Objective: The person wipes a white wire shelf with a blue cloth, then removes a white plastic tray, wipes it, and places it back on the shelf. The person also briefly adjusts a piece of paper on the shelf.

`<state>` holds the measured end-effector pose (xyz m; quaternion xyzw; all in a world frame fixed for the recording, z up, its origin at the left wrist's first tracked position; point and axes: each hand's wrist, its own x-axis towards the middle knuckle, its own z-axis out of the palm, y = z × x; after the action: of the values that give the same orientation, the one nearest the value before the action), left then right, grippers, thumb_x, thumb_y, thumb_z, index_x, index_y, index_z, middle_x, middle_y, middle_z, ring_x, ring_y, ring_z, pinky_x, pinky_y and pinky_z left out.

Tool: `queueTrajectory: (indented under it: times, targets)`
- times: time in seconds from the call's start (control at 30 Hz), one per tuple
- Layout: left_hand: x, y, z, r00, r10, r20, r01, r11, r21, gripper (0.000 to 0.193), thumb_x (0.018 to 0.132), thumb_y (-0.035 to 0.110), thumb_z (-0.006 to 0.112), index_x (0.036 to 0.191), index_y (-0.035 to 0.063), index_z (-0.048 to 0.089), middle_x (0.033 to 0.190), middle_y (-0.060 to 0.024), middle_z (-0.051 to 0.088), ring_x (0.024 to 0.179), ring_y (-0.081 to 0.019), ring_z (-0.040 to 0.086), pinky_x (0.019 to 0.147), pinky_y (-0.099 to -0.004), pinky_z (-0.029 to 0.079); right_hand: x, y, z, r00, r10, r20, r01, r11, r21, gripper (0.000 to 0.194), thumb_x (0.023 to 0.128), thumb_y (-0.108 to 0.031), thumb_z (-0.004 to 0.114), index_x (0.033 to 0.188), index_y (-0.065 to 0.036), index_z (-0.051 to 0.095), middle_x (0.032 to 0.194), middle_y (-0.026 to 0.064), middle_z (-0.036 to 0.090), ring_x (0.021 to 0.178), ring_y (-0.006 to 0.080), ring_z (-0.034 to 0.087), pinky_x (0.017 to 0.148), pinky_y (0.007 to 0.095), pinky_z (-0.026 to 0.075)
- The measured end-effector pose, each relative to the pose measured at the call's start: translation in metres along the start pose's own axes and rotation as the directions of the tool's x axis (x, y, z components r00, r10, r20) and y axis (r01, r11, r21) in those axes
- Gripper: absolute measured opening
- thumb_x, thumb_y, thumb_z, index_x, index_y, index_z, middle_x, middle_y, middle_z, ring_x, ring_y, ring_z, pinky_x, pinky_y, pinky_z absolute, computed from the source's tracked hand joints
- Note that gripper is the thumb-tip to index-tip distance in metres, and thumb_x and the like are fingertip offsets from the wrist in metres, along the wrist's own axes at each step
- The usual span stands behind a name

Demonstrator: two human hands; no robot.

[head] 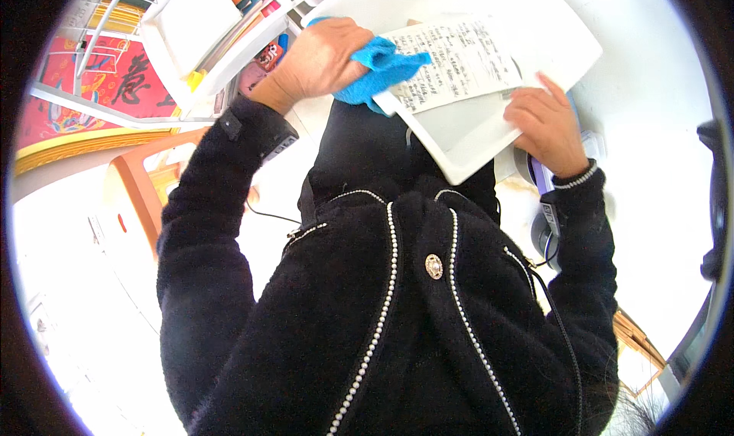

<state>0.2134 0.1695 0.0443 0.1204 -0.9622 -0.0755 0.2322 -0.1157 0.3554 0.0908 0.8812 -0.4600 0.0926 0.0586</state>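
Observation:
A bunched blue cloth is gripped in my left hand, at the left edge of a white tray-like plastic piece with a raised rim. My right hand holds the right side of that piece, its fingers over the rim and one finger raised. Between my hands lies a sheet of paper covered in handwriting; the cloth overlaps its left part. Glare washes out the far part of the white piece, and the cloth hides part of its left edge.
At the upper left, a white bin holds books or folders, beside a white wire rack. Below them are a red sheet with black characters and an orange-brown plastic stool or chair. A purple object is below my right hand.

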Motion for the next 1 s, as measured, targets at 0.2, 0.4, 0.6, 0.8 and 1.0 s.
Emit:
queueTrajectory:
  times: [0.2,0.4,0.6,0.8,1.0]
  targets:
    - [0.026,0.065,0.015,0.988,-0.081,-0.135,0.081,0.997,-0.001,0.022,0.077,0.025,0.067,0.085,0.0061,0.059,0.071,-0.0097,0.060,0.069,-0.0290,0.062,0.063,-0.0390,0.051,-0.001,-0.041,-0.024,0.970,0.157,0.187,-0.170,0.984,0.053,0.067,0.074,-0.017,0.078,0.133,-0.004,0.050,0.136,0.0150,0.055,0.135,0.0326,0.044,0.115,0.0525,0.028]
    - [0.033,0.091,0.016,0.989,-0.077,-0.126,0.076,0.997,-0.011,0.025,0.074,0.027,0.071,0.084,0.0082,0.058,0.072,-0.0075,0.061,0.070,-0.0265,0.062,0.063,-0.0378,0.051,0.011,-0.067,-0.018,0.927,0.269,0.261,-0.326,0.923,0.205,0.064,0.080,-0.026,0.074,0.131,0.001,0.046,0.115,0.0189,0.061,0.111,0.0339,0.058,0.100,0.0451,0.044]
    - [0.032,0.101,0.024,0.994,0.002,-0.110,-0.012,0.996,-0.091,0.031,0.072,0.026,0.074,0.092,0.0084,0.058,0.076,-0.0056,0.059,0.075,-0.0251,0.062,0.067,-0.0371,0.051,0.022,-0.064,0.021,0.957,0.226,0.180,-0.239,0.969,0.058,0.013,0.086,-0.011,0.057,0.096,-0.004,0.054,0.073,0.0106,0.063,0.064,0.0269,0.067,0.052,0.0382,0.052]
    - [-0.005,0.050,-0.022,0.995,0.058,0.085,-0.062,0.997,0.042,0.037,0.067,0.022,0.077,0.098,0.0075,0.060,0.085,-0.0091,0.063,0.084,-0.0272,0.063,0.077,-0.0378,0.051,0.025,-0.066,0.015,0.926,0.310,0.216,-0.338,0.935,0.108,0.013,0.084,-0.010,0.061,0.093,-0.006,0.053,0.078,0.0120,0.063,0.071,0.0312,0.066,0.059,0.0389,0.051]
    - [0.010,0.090,-0.007,0.905,-0.317,0.285,0.351,0.933,-0.079,0.037,0.079,0.023,0.069,0.111,0.0047,0.061,0.097,-0.0175,0.066,0.092,-0.0354,0.064,0.083,-0.0428,0.051,0.032,-0.066,0.016,0.952,0.268,0.146,-0.280,0.958,0.065,0.004,0.088,-0.010,0.053,0.088,-0.007,0.051,0.074,0.0098,0.062,0.063,0.0268,0.067,0.051,0.0372,0.052]
